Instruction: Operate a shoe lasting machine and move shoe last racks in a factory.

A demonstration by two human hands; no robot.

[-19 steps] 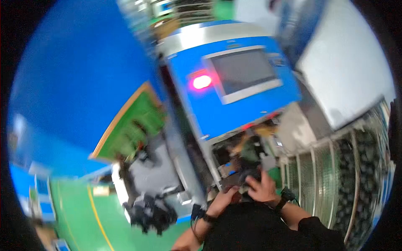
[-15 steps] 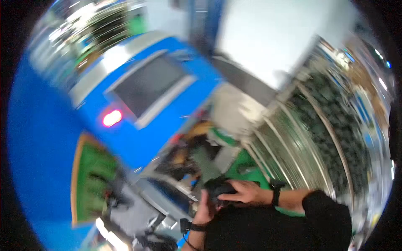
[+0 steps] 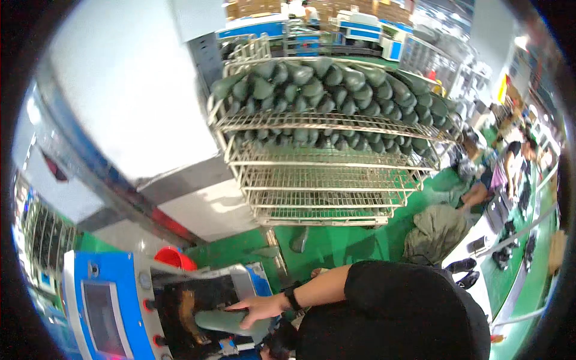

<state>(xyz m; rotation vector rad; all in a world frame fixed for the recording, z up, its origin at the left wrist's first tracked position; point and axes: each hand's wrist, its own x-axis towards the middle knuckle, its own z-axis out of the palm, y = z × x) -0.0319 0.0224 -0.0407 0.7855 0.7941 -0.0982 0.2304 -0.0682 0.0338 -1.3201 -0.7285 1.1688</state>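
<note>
Blue machine [image 3: 133,276] has shifted to the view's lower left. Right hand [image 3: 261,308] grips the green foot-shaped form [image 3: 217,321] at its dark opening [image 3: 210,294]; the left hand's hold I cannot tell.

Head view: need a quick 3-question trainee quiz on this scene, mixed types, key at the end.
1. Multiple choice: what does the right hand touch?
A) the screen
B) the grey-green shoe-shaped piece
C) the heap of cloth

2. True or false: the top shelf of the wire rack has nothing on it.

3. Fill in: the bucket near the blue machine is ____ in colour.

Key:
1. B
2. False; rows of dark green pieces stand on it.
3. red
</note>
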